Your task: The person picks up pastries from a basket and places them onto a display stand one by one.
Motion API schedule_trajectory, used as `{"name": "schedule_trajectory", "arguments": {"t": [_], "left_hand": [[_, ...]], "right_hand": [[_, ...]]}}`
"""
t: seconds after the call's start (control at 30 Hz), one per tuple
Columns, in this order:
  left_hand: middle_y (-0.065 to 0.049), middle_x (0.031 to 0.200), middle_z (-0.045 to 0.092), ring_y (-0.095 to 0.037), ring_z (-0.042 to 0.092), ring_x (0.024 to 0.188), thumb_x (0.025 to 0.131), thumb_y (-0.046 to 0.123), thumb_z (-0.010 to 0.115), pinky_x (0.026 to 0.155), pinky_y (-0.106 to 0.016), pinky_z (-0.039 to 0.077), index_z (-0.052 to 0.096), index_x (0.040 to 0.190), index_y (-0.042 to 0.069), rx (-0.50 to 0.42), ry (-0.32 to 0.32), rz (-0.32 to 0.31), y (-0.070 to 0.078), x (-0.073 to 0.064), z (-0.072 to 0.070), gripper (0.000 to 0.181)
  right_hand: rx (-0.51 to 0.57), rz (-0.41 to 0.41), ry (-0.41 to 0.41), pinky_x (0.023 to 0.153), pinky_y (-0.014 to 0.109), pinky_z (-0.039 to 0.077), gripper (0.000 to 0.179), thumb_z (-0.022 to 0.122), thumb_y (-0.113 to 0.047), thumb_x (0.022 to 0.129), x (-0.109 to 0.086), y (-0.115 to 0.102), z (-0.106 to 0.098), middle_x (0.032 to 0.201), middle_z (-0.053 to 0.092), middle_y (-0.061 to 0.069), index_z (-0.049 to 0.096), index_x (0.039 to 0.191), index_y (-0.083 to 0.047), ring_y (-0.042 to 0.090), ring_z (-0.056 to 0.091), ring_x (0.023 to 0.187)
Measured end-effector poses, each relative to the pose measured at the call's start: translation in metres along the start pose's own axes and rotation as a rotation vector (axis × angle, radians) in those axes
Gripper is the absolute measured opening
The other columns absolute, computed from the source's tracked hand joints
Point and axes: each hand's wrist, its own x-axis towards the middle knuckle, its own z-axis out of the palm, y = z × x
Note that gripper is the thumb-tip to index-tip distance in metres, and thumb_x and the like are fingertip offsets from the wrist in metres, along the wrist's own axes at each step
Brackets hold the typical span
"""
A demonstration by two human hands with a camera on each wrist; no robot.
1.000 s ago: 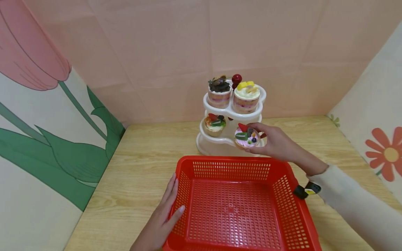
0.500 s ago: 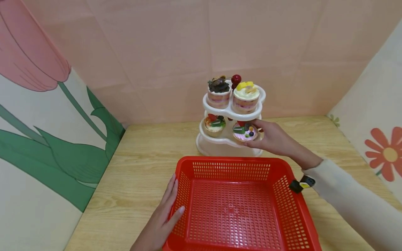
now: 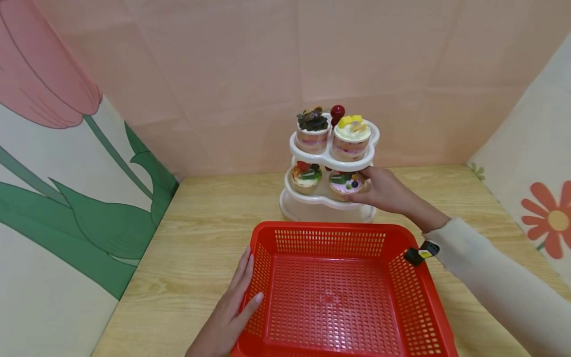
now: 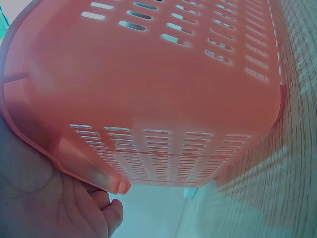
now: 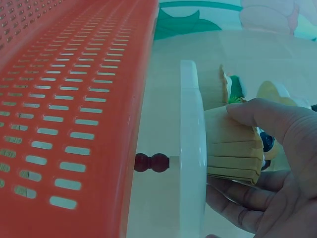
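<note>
My right hand (image 3: 385, 191) holds a cupcake (image 3: 344, 184) with pink cream and fruit on top, at the right of the lower tier of a white two-tier stand (image 3: 330, 214). In the right wrist view, thumb and fingers lie on either side of its pleated tan cup (image 5: 233, 144), whose base is right at the white tier (image 5: 192, 148). My left hand (image 3: 227, 307) grips the left rim of a red plastic basket (image 3: 330, 227), thumb over the rim and fingers along the outside. The left wrist view shows the palm against that rim.
Another fruit-topped cupcake (image 3: 305, 181) sits left on the lower tier. Above it stand a chocolate-topped dessert cup (image 3: 312, 141) and a yellow-fruit one (image 3: 351, 146), with a red ball knob (image 3: 337, 111) behind. The stand is just beyond the basket on the wooden table (image 3: 200, 223).
My right hand has moved the pink-cream cupcake back and slightly left, from in front of the stand to its lower tier. The left hand and the basket have stayed put.
</note>
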Motion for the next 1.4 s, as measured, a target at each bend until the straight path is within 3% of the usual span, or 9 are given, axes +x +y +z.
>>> {"name": "schedule_trajectory", "arguments": {"t": [0.23, 0.5, 0.8, 1.07, 1.27, 1.4], "left_hand": [[0.027, 0.166, -0.006, -0.025, 0.012, 0.154, 0.104, 0.052, 0.048, 0.094, -0.042, 0.056, 0.005, 0.162, 0.045, 0.063, 0.012, 0.063, -0.001, 0.001, 0.001, 0.072], [0.029, 0.165, -0.006, -0.028, 0.016, 0.153, 0.104, 0.052, 0.05, 0.088, -0.037, 0.059, 0.005, 0.161, 0.046, 0.011, -0.016, 0.047, -0.001, 0.003, 0.001, 0.073], [0.025, 0.166, -0.006, -0.028, 0.014, 0.154, 0.105, 0.05, 0.049, 0.09, -0.039, 0.058, 0.005, 0.162, 0.043, 0.043, -0.007, 0.082, -0.001, 0.004, 0.0, 0.072], [0.027, 0.166, -0.004, -0.027, 0.014, 0.154, 0.105, 0.048, 0.05, 0.09, -0.037, 0.058, 0.008, 0.162, 0.044, 0.016, 0.0, 0.077, -0.001, 0.003, 0.0, 0.071], [0.027, 0.166, 0.001, -0.024, 0.011, 0.154, 0.103, 0.049, 0.053, 0.092, -0.04, 0.057, 0.011, 0.161, 0.045, 0.01, 0.023, 0.058, -0.002, 0.001, -0.004, 0.072], [0.024, 0.166, 0.008, -0.024, 0.014, 0.154, 0.104, 0.041, 0.056, 0.089, -0.04, 0.058, 0.014, 0.161, 0.046, -0.081, 0.022, 0.058, -0.002, -0.002, -0.011, 0.071]], "right_hand": [[0.017, 0.018, 0.003, 0.099, 0.058, 0.049, 0.072, 0.089, -0.024, 0.08, 0.004, 0.003, 0.0, 0.129, 0.064, 0.023, 0.055, 0.138, 0.002, 0.039, 0.061, 0.115], [0.031, 0.035, 0.011, 0.091, 0.053, 0.053, 0.068, 0.089, -0.026, 0.081, 0.002, 0.01, 0.002, 0.123, 0.067, 0.02, 0.057, 0.135, 0.0, 0.036, 0.063, 0.108], [0.051, 0.058, 0.004, 0.094, 0.054, 0.052, 0.074, 0.089, -0.022, 0.081, 0.003, 0.01, 0.003, 0.13, 0.063, 0.019, 0.052, 0.141, -0.002, 0.035, 0.062, 0.111], [0.062, 0.068, 0.004, 0.098, 0.054, 0.05, 0.077, 0.088, -0.027, 0.081, -0.001, 0.012, 0.003, 0.133, 0.062, 0.018, 0.05, 0.144, -0.004, 0.033, 0.061, 0.114], [0.088, 0.029, 0.03, 0.103, 0.062, 0.043, 0.069, 0.083, -0.025, 0.087, -0.009, 0.01, 0.003, 0.133, 0.062, 0.02, 0.049, 0.143, -0.003, 0.038, 0.058, 0.119], [0.09, 0.033, 0.032, 0.104, 0.07, 0.037, 0.072, 0.076, -0.026, 0.093, -0.02, 0.007, 0.001, 0.14, 0.056, 0.024, 0.039, 0.152, -0.004, 0.043, 0.053, 0.126]]}}
